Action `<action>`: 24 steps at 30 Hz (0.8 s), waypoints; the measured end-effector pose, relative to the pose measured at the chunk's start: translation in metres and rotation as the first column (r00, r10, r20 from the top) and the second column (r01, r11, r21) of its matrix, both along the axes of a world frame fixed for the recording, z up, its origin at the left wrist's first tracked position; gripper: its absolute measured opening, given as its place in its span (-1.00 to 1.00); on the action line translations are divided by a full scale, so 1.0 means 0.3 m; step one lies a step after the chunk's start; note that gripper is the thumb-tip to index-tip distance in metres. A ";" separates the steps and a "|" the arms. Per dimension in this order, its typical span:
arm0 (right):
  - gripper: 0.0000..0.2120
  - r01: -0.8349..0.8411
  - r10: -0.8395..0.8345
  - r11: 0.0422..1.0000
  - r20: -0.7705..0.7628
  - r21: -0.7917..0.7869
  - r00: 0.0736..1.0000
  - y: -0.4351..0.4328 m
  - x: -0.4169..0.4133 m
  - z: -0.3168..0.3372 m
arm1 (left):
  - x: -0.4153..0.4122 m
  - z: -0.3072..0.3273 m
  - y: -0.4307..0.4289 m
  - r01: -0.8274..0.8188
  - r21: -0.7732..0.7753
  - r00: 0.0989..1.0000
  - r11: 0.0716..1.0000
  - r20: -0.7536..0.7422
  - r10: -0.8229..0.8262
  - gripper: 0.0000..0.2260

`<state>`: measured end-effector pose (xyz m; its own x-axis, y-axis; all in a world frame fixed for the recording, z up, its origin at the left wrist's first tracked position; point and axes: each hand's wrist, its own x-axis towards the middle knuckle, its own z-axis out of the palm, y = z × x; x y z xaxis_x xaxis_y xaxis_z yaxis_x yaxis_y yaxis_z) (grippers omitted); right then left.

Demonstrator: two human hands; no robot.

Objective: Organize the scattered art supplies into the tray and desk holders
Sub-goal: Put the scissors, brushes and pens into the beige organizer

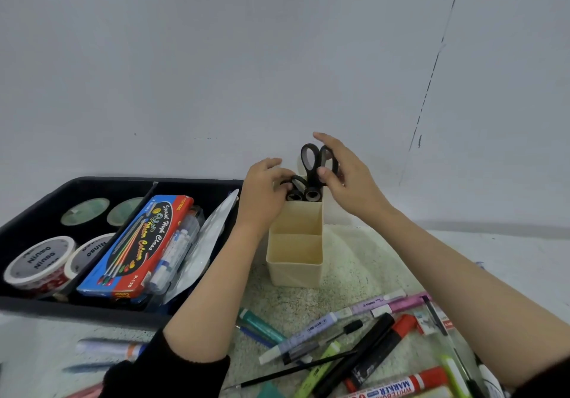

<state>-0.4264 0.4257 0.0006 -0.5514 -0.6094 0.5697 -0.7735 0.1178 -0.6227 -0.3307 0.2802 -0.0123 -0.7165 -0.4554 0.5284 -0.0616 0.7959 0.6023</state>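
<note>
1. A pair of black-handled scissors (311, 166) with oval loop handles stands handles-up in the rear compartment of the cream plastic desk holder (294, 274).
2. The right hand (351, 181) pinches their loops between thumb and fingers.
3. The left hand (262, 194) curls its fingers round the smaller black scissors (296, 186) just beside them.

Tray (37, 305) left of holder (294, 271); markers (354, 345) before it.

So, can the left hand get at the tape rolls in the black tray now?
Probably yes, after it lets go of the small scissors. The left hand is beside the tray, and the tape rolls lie uncovered in its left compartment, nothing above them.
</note>
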 end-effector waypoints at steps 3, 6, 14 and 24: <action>-0.53 0.022 -0.015 0.998 0.122 -0.058 0.992 0.003 -0.001 -0.002 | 0.009 0.023 0.019 0.053 0.043 0.999 0.998 -0.012 -0.053 -0.81; -0.60 0.060 -0.040 0.993 0.190 -0.101 0.981 0.001 -0.001 -0.011 | 0.016 0.029 0.029 0.069 0.205 0.998 0.976 -0.028 -0.064 -0.80; -0.70 0.121 -0.084 0.982 0.238 -0.145 0.968 -0.003 -0.004 -0.020 | 0.051 0.029 0.032 0.091 0.207 0.985 0.974 0.122 -0.118 -0.71; -0.78 0.182 -0.135 0.975 0.311 -0.127 0.941 -0.007 -0.003 -0.016 | 0.040 0.047 0.049 0.109 0.124 0.991 0.986 0.059 -0.117 -0.74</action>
